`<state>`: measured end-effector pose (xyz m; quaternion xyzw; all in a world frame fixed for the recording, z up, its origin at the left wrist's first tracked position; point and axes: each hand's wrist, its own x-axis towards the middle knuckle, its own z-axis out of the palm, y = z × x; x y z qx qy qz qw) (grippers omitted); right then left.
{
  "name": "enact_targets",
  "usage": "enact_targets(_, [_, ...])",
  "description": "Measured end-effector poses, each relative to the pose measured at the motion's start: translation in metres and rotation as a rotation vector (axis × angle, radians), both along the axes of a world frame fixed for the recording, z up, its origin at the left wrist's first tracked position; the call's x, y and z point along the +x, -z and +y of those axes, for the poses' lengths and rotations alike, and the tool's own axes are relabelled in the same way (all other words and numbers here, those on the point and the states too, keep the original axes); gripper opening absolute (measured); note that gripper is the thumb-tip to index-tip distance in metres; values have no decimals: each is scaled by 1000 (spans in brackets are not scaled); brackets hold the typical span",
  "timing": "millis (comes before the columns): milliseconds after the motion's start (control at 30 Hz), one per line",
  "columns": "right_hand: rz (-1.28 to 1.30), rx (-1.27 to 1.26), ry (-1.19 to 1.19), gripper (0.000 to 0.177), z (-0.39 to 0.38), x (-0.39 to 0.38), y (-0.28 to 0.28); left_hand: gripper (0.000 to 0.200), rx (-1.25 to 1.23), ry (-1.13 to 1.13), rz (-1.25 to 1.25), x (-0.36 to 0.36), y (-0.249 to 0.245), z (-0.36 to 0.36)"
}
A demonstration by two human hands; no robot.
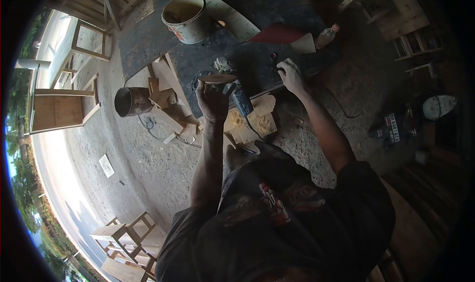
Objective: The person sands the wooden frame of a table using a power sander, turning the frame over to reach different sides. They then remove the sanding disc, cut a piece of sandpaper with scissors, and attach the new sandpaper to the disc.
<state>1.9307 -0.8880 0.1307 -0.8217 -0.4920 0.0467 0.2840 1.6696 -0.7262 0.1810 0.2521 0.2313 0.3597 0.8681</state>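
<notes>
My left hand (213, 103) is raised in front of the dark table (198, 59), its fingers closed on the underside of a thin round disc (218, 78), tan and seen nearly edge-on. Behind and beside this hand lies an angle grinder (241, 101), its dark body at the table's front edge and its metal head partly hidden by the disc. Over the table to the right, my right hand (292, 75) has its fingers curled together; whether they pinch anything small I cannot tell. A small dark ring-shaped piece (273, 57) is just beyond those fingertips.
A stained white bucket (184, 20), a dark red sheet (279, 34) and a plastic bottle (326, 37) stand or lie farther back. Left of the table are a rusty bucket (132, 101) and wood offcuts (161, 91). Sawdust-covered cardboard (264, 121) lies below the front edge. Wooden frames (59, 109) stand at left.
</notes>
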Motion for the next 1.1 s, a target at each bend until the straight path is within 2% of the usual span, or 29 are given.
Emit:
enact_targets(33, [37, 17, 40, 27, 2, 17, 19, 56, -79, 17, -87, -13, 0, 0])
enact_targets(67, [-82, 54, -62, 25, 4, 33, 28, 59, -151, 30, -180, -21, 0, 0])
enact_targets(100, [-200, 89, -163, 23, 8, 45, 34, 59, -148, 30, -179, -26, -4, -3])
enact_targets(133, [-196, 91, -162, 23, 15, 53, 38, 63, -166, 16, -140, -32, -9, -7])
enact_targets(200, [-193, -19, -328, 27, 25, 57, 39, 68, -190, -12, -96, -43, -7, -9])
enact_targets(233, [-184, -21, -325, 27, 23, 51, 37, 68, -194, -10, -87, -52, -2, -9])
enact_targets(300, [-73, -318, -254, 42, 21, 46, 32, 62, -202, -89, -23, -61, 1, -8])
enact_targets(400, [-107, -274, -250, 52, 18, 31, 45, 64, -200, -155, 25, -63, -1, -10])
enact_targets(533, [-33, -407, -268, 51, 31, 30, 52, 59, -164, -121, 66, -62, -1, -8])
enact_targets(600, [-42, -564, -111, 48, 34, 24, 42, 56, -150, -102, 69, -57, -5, -8])
enact_targets(633, [-41, -567, -108, 48, 30, 25, 56, 53, -140, -84, 79, -57, -7, -10])
enact_targets(700, [-96, -37, -123, 43, 27, 20, 65, 53, -152, -60, 77, -53, -3, -8])
enact_targets(833, [94, -7, -73, 37, 29, 3, 30, 50, -100, -15, 118, -50, -1, -8])
enact_targets(900, [205, 86, -140, 26, 33, -14, 13, 50, -50, -25, 171, -43, -6, -4])
enact_targets(933, [214, 87, -153, 26, 31, -30, -3, 50, -2, -30, 231, -42, -10, -2])
enact_targets(1000, [370, 292, -310, 18, 27, -69, -55, 50, 22, -75, 242, -35, -26, 1])
enact_targets(1100, [443, 360, -281, 22, 18, -131, -114, 52, 24, -145, 219, -32, -43, 3])
